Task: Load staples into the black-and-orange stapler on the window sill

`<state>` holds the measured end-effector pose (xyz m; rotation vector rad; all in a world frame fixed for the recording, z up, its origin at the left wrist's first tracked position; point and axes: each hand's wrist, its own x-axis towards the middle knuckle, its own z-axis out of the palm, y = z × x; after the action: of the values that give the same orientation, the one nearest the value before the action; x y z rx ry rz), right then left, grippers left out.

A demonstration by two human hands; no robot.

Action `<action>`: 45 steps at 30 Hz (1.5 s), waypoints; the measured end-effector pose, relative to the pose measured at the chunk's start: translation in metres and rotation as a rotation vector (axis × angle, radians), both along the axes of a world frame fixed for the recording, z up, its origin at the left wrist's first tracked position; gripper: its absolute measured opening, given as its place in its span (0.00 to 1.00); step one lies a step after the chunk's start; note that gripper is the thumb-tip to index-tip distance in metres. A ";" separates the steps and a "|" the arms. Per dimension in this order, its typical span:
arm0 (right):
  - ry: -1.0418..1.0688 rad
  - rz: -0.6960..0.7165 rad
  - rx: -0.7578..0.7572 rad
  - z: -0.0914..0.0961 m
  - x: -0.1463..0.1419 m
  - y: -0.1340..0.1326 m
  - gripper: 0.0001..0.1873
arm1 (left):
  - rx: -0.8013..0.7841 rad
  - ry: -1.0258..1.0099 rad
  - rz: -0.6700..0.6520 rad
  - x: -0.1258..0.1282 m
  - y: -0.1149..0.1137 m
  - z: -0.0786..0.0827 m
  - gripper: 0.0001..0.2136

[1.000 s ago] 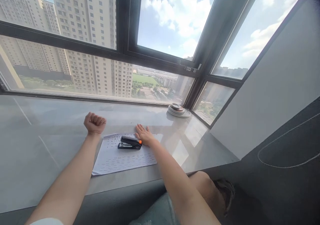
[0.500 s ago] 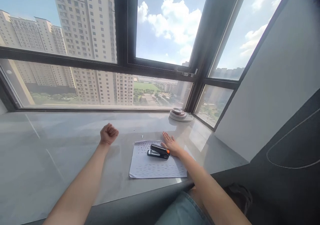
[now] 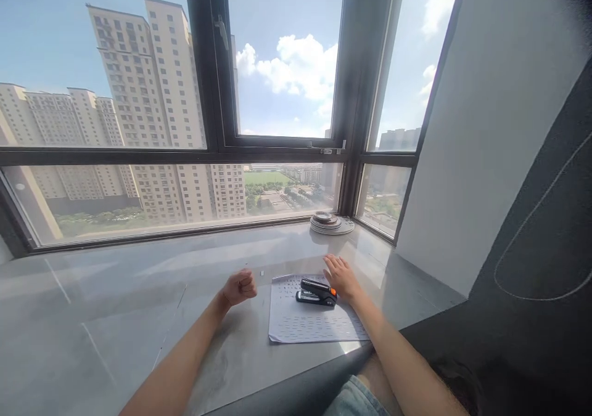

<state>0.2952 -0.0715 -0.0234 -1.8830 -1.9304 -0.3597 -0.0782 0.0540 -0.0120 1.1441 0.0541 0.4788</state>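
Observation:
A black stapler [image 3: 317,293] with an orange tip lies on a white printed sheet of paper [image 3: 305,320] on the grey window ledge [image 3: 139,305]. My right hand [image 3: 341,275] rests flat on the sheet's far right corner, fingers stretched out, just right of the stapler. My left hand [image 3: 239,286] is a closed fist on the ledge, a little left of the sheet, with nothing visible in it.
A stack of round plates [image 3: 331,223] sits in the far right corner of the ledge by the window frame. A white wall [image 3: 485,132] closes the right side. A dark cushion [image 3: 509,342] and my knee in denim lie below the ledge's front edge.
The view has swung left and up. My left fist has come in closer to the sheet. My right hand stays flat beside the stapler.

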 end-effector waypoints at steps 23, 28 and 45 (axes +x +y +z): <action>0.592 0.160 0.081 -0.003 -0.025 -0.036 0.31 | 0.034 0.335 -0.229 0.029 -0.036 -0.008 0.36; 0.663 0.286 0.078 0.000 -0.045 -0.036 0.18 | 0.035 0.384 -0.227 0.030 -0.038 -0.004 0.29; 1.519 0.533 0.140 0.004 -0.036 -0.033 0.38 | 0.041 0.366 -0.208 0.030 -0.032 -0.007 0.19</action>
<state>0.2587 -0.1041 -0.0196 -0.8433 -1.0977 0.8439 -0.0477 0.0217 -0.0191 1.2512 0.2412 0.0831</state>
